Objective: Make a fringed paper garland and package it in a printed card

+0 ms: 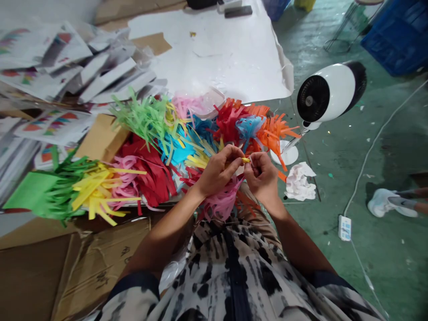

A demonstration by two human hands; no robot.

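My left hand (217,171) and my right hand (262,176) are raised close together, fingertips pinching a small yellow paper strip (245,160). Its exact shape is partly hidden by my fingers. Under my wrists hangs a pink fringed paper bunch (222,203). Heaped just beyond my hands are fringed cut paper pieces in several colours: a green bunch (143,120), a blue one (249,127) and an orange one (276,133). To the left lie a red bunch (150,176) and a yellow bunch (93,191).
Printed paper sheets (43,53) are stacked at the left, and a white sheet (200,49) covers the far table. Cardboard (96,267) lies lower left. On the green floor are a white fan (329,91), crumpled paper (299,182), a power strip (344,227) and another person's white shoe (381,203).
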